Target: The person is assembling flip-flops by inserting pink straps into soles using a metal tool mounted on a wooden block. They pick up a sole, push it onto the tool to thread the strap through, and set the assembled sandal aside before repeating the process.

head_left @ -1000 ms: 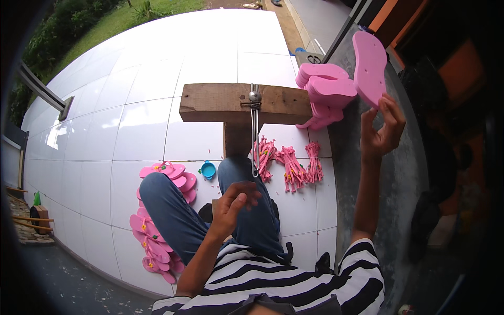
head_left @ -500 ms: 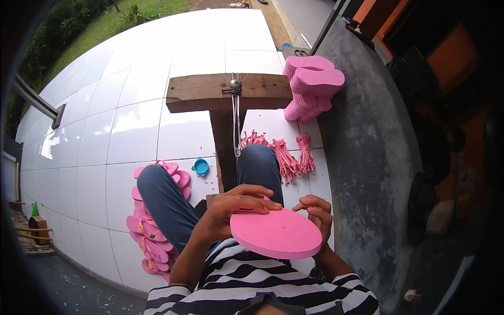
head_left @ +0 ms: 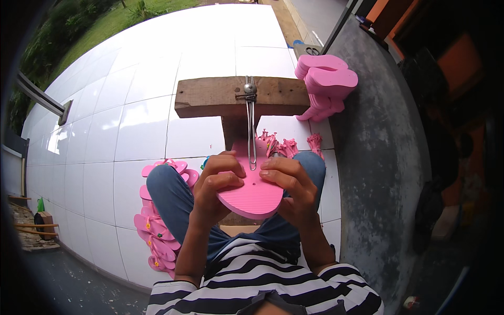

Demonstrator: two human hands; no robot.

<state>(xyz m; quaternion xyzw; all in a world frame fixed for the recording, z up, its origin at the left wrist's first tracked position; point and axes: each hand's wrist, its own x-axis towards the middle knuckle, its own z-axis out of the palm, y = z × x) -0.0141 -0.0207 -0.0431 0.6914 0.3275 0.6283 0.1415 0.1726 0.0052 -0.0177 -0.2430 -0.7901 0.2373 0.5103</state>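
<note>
A pink flip-flop sole (head_left: 251, 197) is held between my two hands, its ridged face up and its rounded end toward me. My left hand (head_left: 216, 181) grips its left edge, thumb side hidden beneath. On the opposite edge, my right hand (head_left: 292, 181) is closed with its fingertips on the upper face. A long metal wire loop (head_left: 251, 128) hangs from a bolt on the wooden T-shaped stand (head_left: 210, 100). Its tip lies over the sole between my fingertips, above a small hole; whether it passes through the sole I cannot tell.
Stacked pink soles (head_left: 331, 79) stand right of the wooden stand. Bundles of pink straps (head_left: 286, 147) lie beyond my right knee. Finished pink flip-flops (head_left: 157, 231) with small flowers are piled left of my left leg. Scissors (head_left: 312, 51) rest at the far right.
The sole has moved away from me and turned lengthwise, coming under the wire loop. My right hand, apart from it before, now grips its right edge.
</note>
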